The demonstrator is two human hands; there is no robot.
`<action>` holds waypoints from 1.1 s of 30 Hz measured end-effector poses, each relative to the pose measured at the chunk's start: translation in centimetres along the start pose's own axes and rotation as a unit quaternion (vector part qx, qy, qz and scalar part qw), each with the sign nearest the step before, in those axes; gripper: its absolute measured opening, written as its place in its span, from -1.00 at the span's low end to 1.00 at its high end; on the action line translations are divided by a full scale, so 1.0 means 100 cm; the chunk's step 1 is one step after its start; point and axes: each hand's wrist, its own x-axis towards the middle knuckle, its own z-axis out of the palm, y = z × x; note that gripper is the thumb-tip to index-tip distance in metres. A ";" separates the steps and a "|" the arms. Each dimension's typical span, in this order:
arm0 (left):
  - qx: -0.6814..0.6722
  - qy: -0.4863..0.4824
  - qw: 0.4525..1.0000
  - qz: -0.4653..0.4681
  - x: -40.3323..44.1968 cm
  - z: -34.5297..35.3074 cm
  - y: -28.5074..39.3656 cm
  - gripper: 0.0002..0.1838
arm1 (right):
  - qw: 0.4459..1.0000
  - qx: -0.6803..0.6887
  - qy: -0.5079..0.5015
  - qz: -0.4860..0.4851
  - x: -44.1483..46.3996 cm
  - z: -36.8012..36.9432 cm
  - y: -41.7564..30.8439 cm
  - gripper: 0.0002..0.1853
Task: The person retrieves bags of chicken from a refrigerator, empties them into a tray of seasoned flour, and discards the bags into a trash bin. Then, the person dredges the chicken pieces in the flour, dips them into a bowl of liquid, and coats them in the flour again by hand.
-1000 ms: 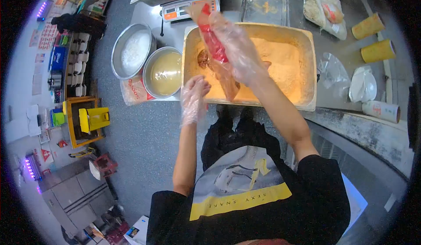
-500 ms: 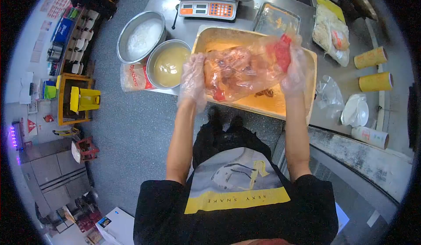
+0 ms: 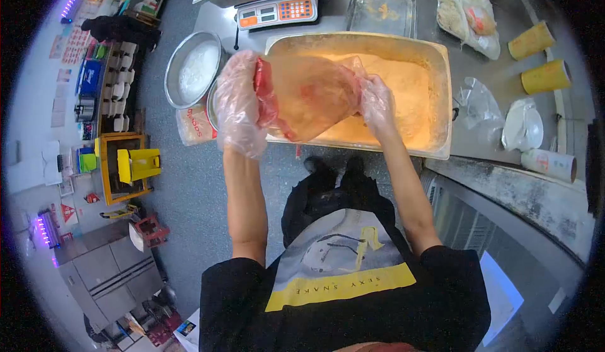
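Both of my hands wear clear plastic gloves. Between them, tilted over the tray, is a clear plastic bag (image 3: 309,97) with red parts and brownish, blurred contents. My left hand (image 3: 239,109) is closed on the bag's red end. At the opposite end, my right hand (image 3: 378,105) grips the bag with bent fingers. Below lies a large metal tray (image 3: 445,116) of orange powder (image 3: 406,94), partly hidden by the bag and hands. A bowl behind my left hand is mostly covered.
A metal bowl of white powder (image 3: 196,68) stands at left, near a printed packet (image 3: 194,125). Behind the tray are a scale (image 3: 277,12) and a shallow glass-like tray (image 3: 381,12). Bagged food (image 3: 469,18) and yellow rolls (image 3: 545,75) lie right. A person in black (image 3: 120,31) is far left.
The bag has moved left and turned, so its large red end is now at my left hand instead of my right. My right hand has moved left and more orange powder shows.
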 end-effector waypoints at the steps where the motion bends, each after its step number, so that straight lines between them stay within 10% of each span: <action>1: 0.003 0.004 1.000 0.004 -0.001 0.001 0.002 -0.77 | 1.000 -0.001 0.001 0.000 0.000 -0.001 0.002 -0.90; 7: 0.243 -0.003 0.965 0.098 0.005 -0.003 0.014 -0.66 | 0.992 -0.018 0.008 -0.126 -0.028 0.001 0.015 -0.88; 10: 0.105 0.005 0.993 0.057 0.008 0.001 0.010 -0.66 | 0.938 -0.215 0.122 -0.244 0.009 -0.004 0.013 -0.86; 15: 0.088 -0.070 0.993 0.033 0.003 -0.005 0.016 -0.74 | 0.947 -0.309 0.008 -0.087 -0.024 0.020 -0.023 -0.69; 18: 0.247 -0.108 0.945 0.187 0.024 0.018 0.011 -0.65 | 0.974 -0.219 -0.025 -0.052 -0.038 0.039 -0.047 -0.54; 20: 0.360 -0.124 0.857 0.348 0.029 0.033 0.009 -0.59 | 0.856 -0.440 -0.088 -0.255 -0.054 0.065 -0.058 -0.39; 22: 0.366 -0.115 0.896 0.222 0.015 0.048 0.024 -0.59 | 0.730 -0.568 -0.085 -0.371 -0.061 0.090 -0.065 -0.30; 25: 0.189 -0.184 0.958 0.116 0.035 0.035 0.021 -0.55 | 0.752 -0.565 -0.026 -0.340 -0.027 0.088 -0.049 -0.46; 27: 0.192 -0.154 0.963 0.113 0.030 0.017 0.042 -0.56 | 0.895 -0.330 -0.005 -0.301 -0.010 0.090 -0.043 -0.65; 30: 0.161 -0.086 0.976 0.117 0.033 -0.029 0.061 -0.63 | 0.802 -0.461 0.127 -0.357 0.002 0.097 -0.045 -0.73; 33: 0.152 -0.030 0.979 0.135 0.036 -0.129 0.045 -0.62 | 0.799 -0.522 0.017 -0.299 0.007 0.112 -0.079 -0.73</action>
